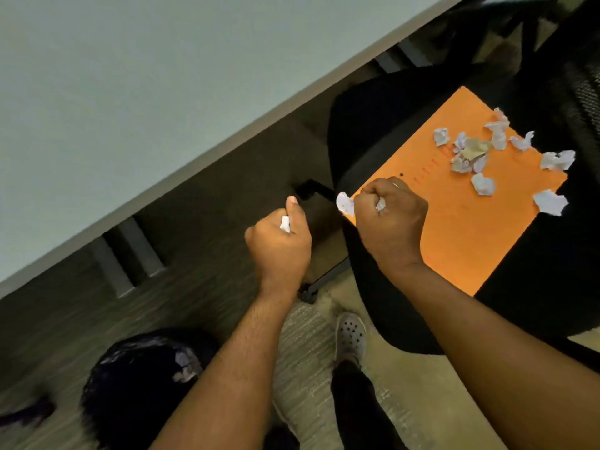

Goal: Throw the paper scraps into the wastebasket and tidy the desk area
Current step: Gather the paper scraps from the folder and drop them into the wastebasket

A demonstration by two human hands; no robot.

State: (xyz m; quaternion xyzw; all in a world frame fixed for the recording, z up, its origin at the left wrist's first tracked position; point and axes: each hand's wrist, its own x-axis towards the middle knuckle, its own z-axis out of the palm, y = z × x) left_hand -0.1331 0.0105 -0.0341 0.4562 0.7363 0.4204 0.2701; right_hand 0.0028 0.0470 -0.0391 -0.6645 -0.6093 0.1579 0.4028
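Several crumpled white paper scraps (470, 151) lie on an orange sheet (454, 228) spread over a black office chair seat (373, 141). My left hand (281, 245) is a fist over the floor, left of the chair, with a bit of white paper (285, 224) showing in it. Above the orange sheet's near-left corner my right hand (391, 219) is clenched on white scraps (345, 203) that stick out at its left side. The black-lined wastebasket (136, 384) stands on the floor at lower left, below my left forearm, with a couple of white scraps inside.
A pale desk top (130, 108) fills the upper left, its edge running diagonally. The chair's dark base legs (328, 277) and mesh backrest (578, 92) are near my hands. My shoe (350, 336) and dark trouser leg stand on the carpet below.
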